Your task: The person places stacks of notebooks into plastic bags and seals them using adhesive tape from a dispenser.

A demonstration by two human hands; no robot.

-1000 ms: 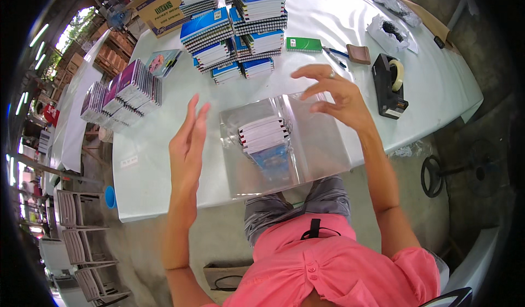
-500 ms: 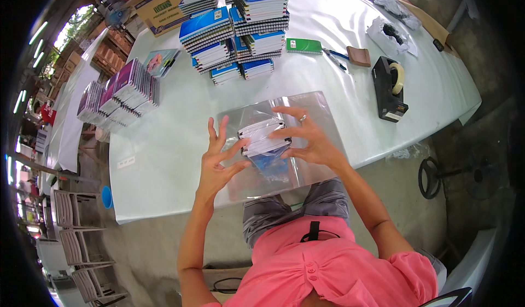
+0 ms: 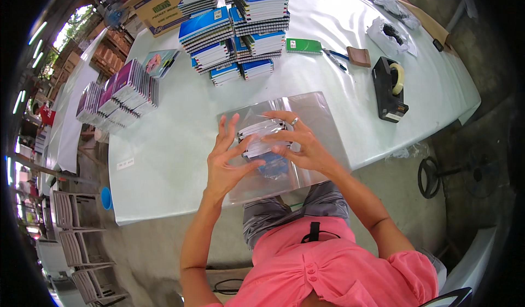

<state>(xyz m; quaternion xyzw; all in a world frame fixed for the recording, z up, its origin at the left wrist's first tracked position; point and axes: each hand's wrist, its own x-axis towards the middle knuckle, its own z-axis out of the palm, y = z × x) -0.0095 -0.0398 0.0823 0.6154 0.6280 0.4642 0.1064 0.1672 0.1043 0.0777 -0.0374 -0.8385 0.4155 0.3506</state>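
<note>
Where the pale desk [image 3: 164, 159] meets the person's lap, we see a clear plastic bag [image 3: 322, 121] lying flat at the near edge, and we use that bag as our landmark. Inside the bag, near its middle, sits a small stack of notebooks [image 3: 260, 137] with white page edges and a blue cover showing at the near end. The left hand [image 3: 227, 162] rests on the bag's left part with its fingers spread apart, the fingertips touching the plastic over the stack's left side. The right hand [image 3: 298, 143] lies over the stack's right side, fingers curved and pressing the plastic against the notebooks; a ring shows on one finger. Neither hand is closed into a full grip that we can make out; both press on the bundle through the plastic.

Beyond the bag, toward the far side of the desk, stand tall piles of blue-covered notebooks [image 3: 240, 28]. To the far left of the bag lie rows of purple-covered notebooks [image 3: 120, 96]. To the right of the bag sits a black tape dispenser [image 3: 389, 85]. Beyond the bag on the right lie a green pad [image 3: 304, 45], a pen [image 3: 333, 59] and a small brown block [image 3: 359, 56]. Behind the blue piles stands a cardboard box [image 3: 158, 6].
</note>
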